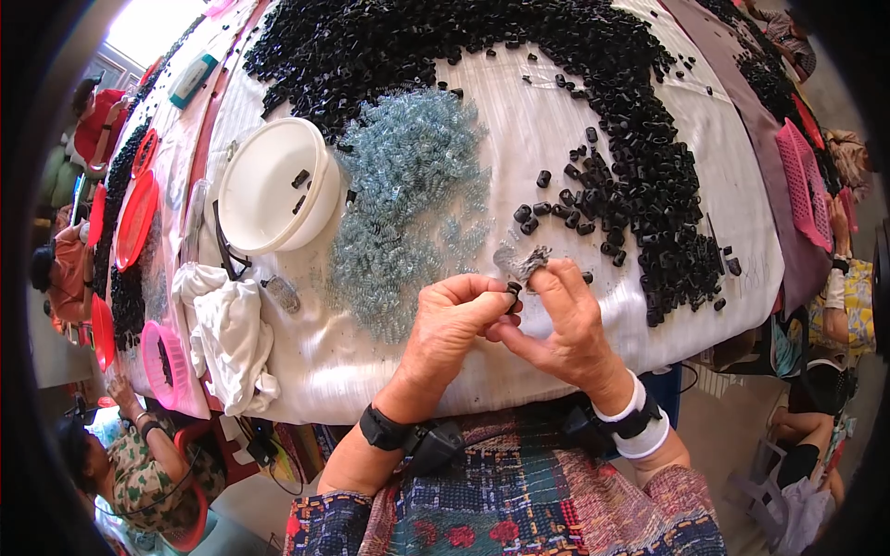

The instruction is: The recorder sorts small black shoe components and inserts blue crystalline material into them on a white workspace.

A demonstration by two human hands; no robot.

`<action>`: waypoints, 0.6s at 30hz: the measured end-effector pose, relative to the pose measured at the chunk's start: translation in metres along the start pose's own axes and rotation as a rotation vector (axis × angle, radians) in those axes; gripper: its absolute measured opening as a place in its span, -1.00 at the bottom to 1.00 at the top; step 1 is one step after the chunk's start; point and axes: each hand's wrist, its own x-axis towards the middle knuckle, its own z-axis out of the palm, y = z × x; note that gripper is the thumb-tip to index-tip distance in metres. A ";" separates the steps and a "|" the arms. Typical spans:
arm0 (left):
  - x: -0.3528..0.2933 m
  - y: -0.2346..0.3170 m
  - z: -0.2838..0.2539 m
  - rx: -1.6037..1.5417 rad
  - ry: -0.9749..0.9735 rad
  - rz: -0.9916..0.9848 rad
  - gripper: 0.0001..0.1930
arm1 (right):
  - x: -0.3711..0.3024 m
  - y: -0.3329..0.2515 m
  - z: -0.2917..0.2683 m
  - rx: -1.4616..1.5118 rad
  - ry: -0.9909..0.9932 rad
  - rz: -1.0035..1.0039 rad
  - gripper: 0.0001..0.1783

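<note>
My left hand (449, 320) pinches a small black plastic part (513, 290) between thumb and forefinger, just off the near side of the table. Against the same part close the fingers of my right hand (567, 326), its thumb meeting the left fingertips from below. A frayed grey wrapping (528, 263) covers a fingertip of the right hand. Beyond my left hand spreads a heap of small pale-blue coil springs (408, 176). Loose black plastic parts (663, 213) lie in a broad band to the right and across the far side.
A white plastic bowl (262, 160) with a few black parts stands left of the springs. Near it lie a crumpled white cloth (225, 338) and a black-framed object (228, 248). A pink basket (805, 185) sits at the right edge. Other people work at neighbouring tables.
</note>
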 end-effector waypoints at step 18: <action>0.001 -0.001 0.002 0.053 -0.007 0.024 -0.91 | -0.001 0.000 0.000 -0.271 -0.103 -0.124 -0.59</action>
